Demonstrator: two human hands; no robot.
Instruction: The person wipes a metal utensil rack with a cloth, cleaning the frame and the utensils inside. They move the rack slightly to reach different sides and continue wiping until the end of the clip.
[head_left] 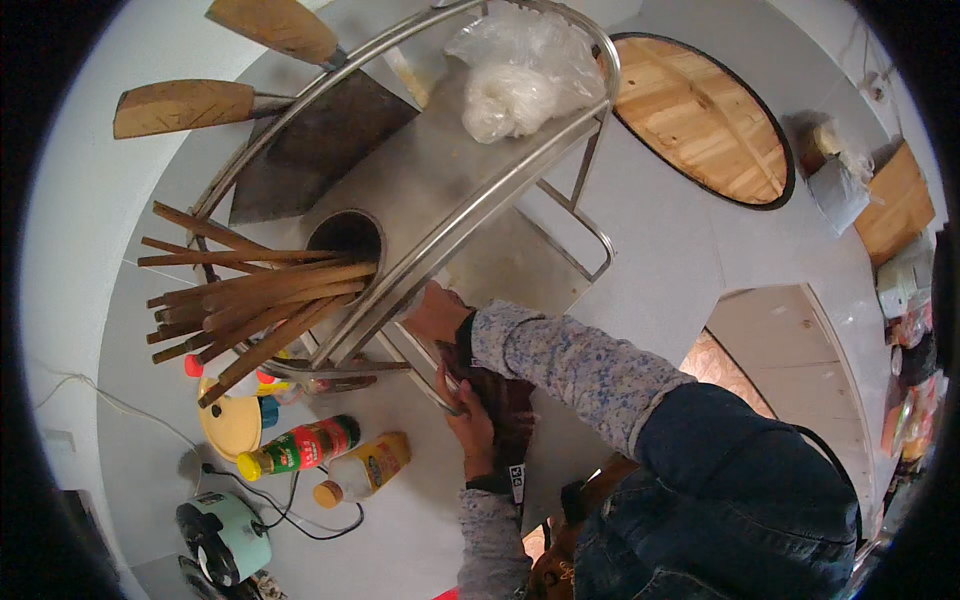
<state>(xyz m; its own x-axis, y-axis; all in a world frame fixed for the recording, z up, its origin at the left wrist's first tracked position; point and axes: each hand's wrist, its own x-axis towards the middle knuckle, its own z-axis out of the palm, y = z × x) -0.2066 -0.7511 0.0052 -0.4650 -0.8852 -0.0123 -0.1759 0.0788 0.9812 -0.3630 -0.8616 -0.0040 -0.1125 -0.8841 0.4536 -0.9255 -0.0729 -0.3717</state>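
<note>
A two-tier metal rack [487, 200] stands tilted across the upper middle of the view. My right hand [437, 314] reaches in beside its lower tier from the right, fingertips largely hidden, so its hold cannot be made out. Below it, my left hand [470, 430] is closed at the rack's lower bar, thumb and fingers against the metal. Dark reddish material [505, 410] hangs between my forearms. On the upper tier, several brown wooden sticks [270, 295] jut from a round dark-mouthed holder [350, 225], and a clear plastic bag [515, 75] lies at the far end.
Two wooden-handled cleavers [325, 145] hang at the rack's far left side. Below are a yellow-capped bottle [300, 447], an orange-capped bottle [368, 468], a yellow-lidded container [228, 420] and a pale green cooker [228, 535] with a black cord. A round wooden board [700, 120] leans far right.
</note>
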